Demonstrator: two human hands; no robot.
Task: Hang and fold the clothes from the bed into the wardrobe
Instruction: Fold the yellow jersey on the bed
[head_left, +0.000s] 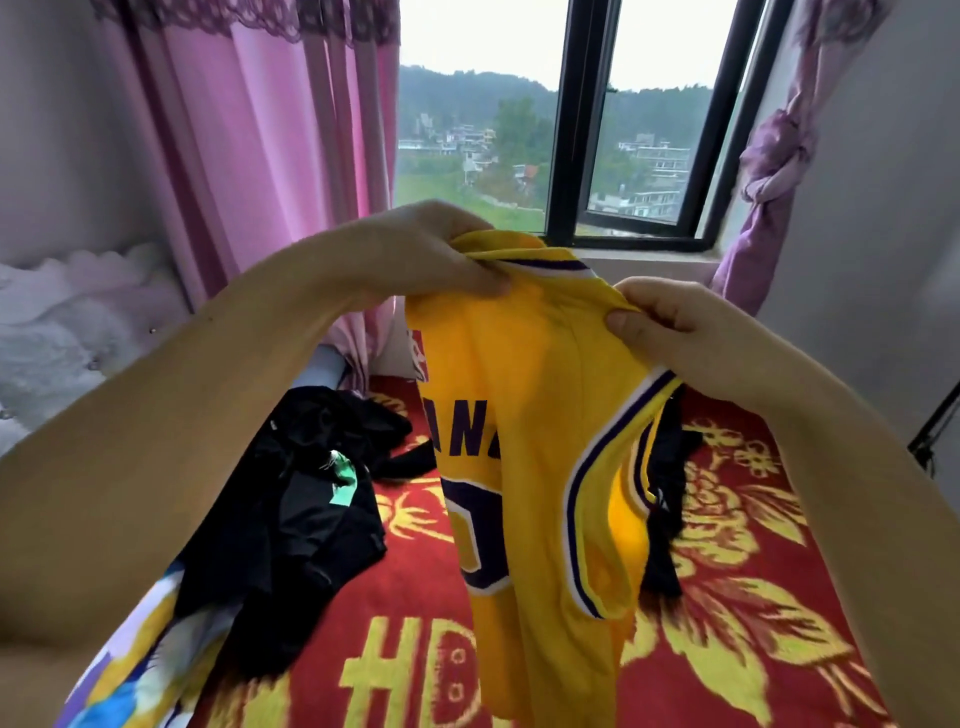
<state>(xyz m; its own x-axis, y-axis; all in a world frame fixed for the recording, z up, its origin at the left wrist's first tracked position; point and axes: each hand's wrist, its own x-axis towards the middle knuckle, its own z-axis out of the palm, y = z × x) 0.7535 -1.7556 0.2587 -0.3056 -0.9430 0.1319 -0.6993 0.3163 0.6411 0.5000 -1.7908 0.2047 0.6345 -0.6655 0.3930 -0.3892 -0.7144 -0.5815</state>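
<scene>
Both hands pinch the jersey (530, 415) at mid-frame, left hand (436, 260) higher than right hand (670, 332), so it hangs lengthwise down toward the bed (727, 623).

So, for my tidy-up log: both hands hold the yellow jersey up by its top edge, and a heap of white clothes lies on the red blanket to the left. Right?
Not quite. In the head view the heap of clothes is black, not white. Otherwise correct: the left hand and right hand hold the yellow jersey up over the red blanket.
</scene>
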